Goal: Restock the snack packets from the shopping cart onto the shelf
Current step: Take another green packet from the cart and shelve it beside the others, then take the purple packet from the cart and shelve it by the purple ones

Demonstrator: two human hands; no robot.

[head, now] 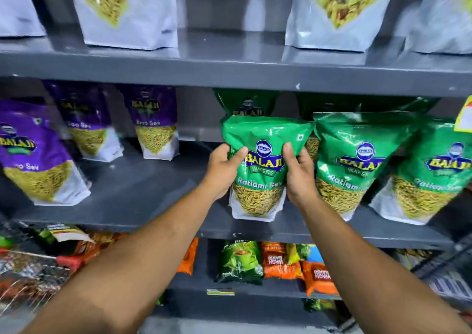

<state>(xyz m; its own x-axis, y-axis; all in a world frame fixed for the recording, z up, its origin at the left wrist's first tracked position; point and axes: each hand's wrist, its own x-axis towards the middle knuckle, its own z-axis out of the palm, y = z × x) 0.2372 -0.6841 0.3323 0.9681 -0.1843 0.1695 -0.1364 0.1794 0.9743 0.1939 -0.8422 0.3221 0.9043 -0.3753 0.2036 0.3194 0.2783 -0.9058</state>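
Note:
A green Ratlami Sev packet (263, 139) stands upright at the front of the grey middle shelf (143, 193). My left hand (222, 170) grips its left side and my right hand (298, 175) grips its right side, thumbs on the front. Its bottom rests on or just above the shelf board; I cannot tell which. Another green packet (245, 104) stands right behind it, mostly hidden. Two more green packets (357, 160) (434, 170) lean to its right. A wire shopping cart (30, 272) with packets inside shows at the lower left.
Purple Aloo Sev packets (33, 152) (155, 122) stand at the left of the same shelf, with bare board between them and the green row. White pouches (127, 12) fill the upper shelf. Orange and green packs (281, 262) lie on the lower shelf.

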